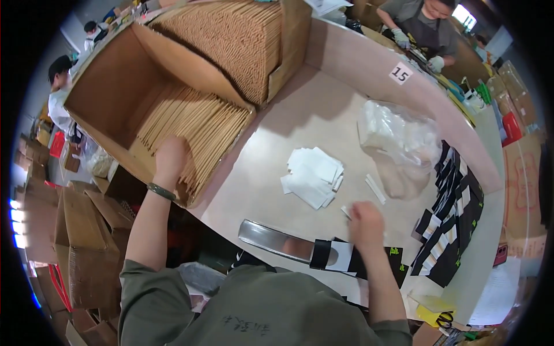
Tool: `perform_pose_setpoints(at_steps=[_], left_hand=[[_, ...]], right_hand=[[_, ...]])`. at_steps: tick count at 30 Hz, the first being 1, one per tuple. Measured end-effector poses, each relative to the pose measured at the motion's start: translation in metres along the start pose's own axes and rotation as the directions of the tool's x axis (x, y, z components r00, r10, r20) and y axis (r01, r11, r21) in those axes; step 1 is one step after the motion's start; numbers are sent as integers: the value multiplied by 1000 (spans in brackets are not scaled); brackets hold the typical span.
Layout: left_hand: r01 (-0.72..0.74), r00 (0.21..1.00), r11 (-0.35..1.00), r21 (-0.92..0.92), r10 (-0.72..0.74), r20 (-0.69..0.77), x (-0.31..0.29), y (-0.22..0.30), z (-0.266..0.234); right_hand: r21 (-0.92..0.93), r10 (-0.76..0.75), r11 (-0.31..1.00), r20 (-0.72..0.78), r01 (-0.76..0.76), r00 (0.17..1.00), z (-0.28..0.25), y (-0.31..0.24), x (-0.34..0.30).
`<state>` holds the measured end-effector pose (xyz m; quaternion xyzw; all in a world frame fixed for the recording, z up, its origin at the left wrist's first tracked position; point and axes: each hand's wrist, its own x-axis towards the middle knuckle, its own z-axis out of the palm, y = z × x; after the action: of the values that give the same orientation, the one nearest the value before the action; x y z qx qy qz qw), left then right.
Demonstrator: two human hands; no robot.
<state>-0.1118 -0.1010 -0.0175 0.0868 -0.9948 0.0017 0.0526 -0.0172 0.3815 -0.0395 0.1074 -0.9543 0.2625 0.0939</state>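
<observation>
My left hand [172, 155] reaches into an open cardboard box [109, 86], over a row of thin brown card-like pieces [196, 124] packed on edge; its fingers are hidden. My right hand [367, 225] is closed above the table, just right of a small white strip end [346, 212]; what it holds, if anything, I cannot make out. In front of me lies a shiny curved metal piece [277, 239], its right end within a black band [320, 254]. A white card [341, 256] and a black strip [395, 259] continue to its right, partly under my right forearm.
White paper slips [314, 176] are piled mid-table, near a loose white strip [375, 189]. A clear plastic bag [398, 130] lies behind. Black strips with white parts [450, 225] overlap at right, above scissors [444, 319]. A low partition [369, 57] edges the table; a gloved co-worker [424, 34] is beyond.
</observation>
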Motion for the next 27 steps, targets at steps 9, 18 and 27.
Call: perform_pose_setpoints(at_steps=[9, 18, 27], left_hand=[[-75, 996, 996, 52, 72, 61, -12, -12, 21], [-99, 972, 951, -292, 29, -234, -39, -1, -25], [11, 816, 375, -927, 533, 225, -133, 93, -27]], right_hand=[[-133, -164, 974, 154, 185, 974, 66, -38, 27], [105, -358, 932, 409, 346, 839, 28, -85, -22], [205, -293, 940, 77, 273, 953, 29, -90, -47]])
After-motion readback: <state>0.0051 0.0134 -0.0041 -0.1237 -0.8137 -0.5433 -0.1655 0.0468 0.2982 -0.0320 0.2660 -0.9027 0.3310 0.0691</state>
